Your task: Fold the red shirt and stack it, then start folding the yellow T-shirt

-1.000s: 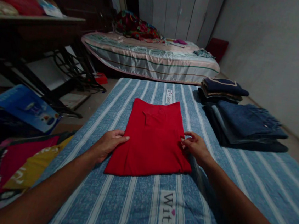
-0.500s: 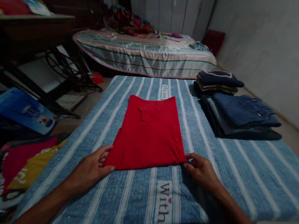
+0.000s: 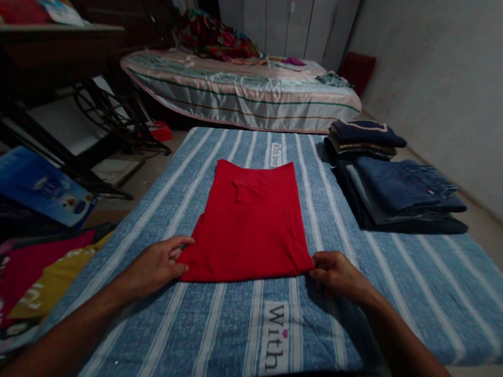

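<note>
A folded red shirt (image 3: 251, 230) lies flat on the blue-and-white striped cloth (image 3: 230, 342) in front of me. A smaller folded flap shows near its far edge. At the near left corner, my left hand (image 3: 160, 266) grips the edge, thumb low on the corner and index finger higher along the side. My right hand (image 3: 339, 275) pinches the near right corner between thumb and fingers, which lifts the fabric there slightly. The undersides of both corners are hidden.
On the right stand a stack of folded jeans (image 3: 406, 193) and a smaller stack of dark clothes (image 3: 367, 135). Behind is a bed (image 3: 243, 97) with a bundled blanket. A sewing machine table (image 3: 47, 35), a blue box (image 3: 36, 184) and loose clothes (image 3: 48, 281) are at the left.
My left hand has shifted its fingers slightly up the shirt's left corner. The right hand's fingers have closed more tightly on its corner. The near edge has moved very slightly away.
</note>
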The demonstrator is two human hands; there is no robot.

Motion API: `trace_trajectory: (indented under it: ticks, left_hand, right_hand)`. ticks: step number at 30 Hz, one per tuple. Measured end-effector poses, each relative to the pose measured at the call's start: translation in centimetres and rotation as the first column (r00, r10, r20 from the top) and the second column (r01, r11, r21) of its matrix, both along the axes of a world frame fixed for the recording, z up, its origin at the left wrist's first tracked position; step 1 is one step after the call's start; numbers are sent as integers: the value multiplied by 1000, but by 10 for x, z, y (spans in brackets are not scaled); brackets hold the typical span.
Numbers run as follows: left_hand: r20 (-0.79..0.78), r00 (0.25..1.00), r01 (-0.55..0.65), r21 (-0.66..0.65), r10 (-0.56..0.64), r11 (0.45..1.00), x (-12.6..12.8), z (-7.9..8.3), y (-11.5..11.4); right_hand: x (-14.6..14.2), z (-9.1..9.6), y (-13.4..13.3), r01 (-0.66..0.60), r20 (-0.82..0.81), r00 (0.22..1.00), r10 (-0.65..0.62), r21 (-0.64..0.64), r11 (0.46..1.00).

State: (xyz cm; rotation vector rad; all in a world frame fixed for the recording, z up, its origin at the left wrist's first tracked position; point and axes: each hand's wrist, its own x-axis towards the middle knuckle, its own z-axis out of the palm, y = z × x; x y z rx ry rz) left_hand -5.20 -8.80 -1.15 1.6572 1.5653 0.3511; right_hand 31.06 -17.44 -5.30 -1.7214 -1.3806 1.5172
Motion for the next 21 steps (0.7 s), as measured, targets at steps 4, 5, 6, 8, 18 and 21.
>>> trace_trajectory:
  ticks: [4, 5, 6, 8, 18, 21]
  left_hand:
    - [-237, 971, 141, 448, -35, 883, -2, -10, -22]
    - [-294, 954, 221, 555, -59, 802, -2, -13, -30]
    - [-351, 931, 312, 627, -99, 714, -1, -16, -38]
    - [-461, 866, 483, 668, -194, 566, 2, -24, -52]
    - [-651, 713, 688, 579, -261, 437, 26, -38, -49]
    - [-642, 726, 673, 592, -245, 444, 29, -40, -39]
  right_hand:
    - [-5, -1, -16, -53, 360, 929, -85, 357, 932]
    - [-8, 0, -21, -123, 467, 874, -130, 473, 872]
    - [-12, 0, -25, -222, 558, 812, -172, 567, 793]
    - [-22, -2, -30, -452, 688, 688, -229, 654, 607]
    - [-27, 18, 16, -723, 821, 571, -6, 506, 470]
    - [-19, 40, 43, -706, 752, 632, 186, 460, 539]
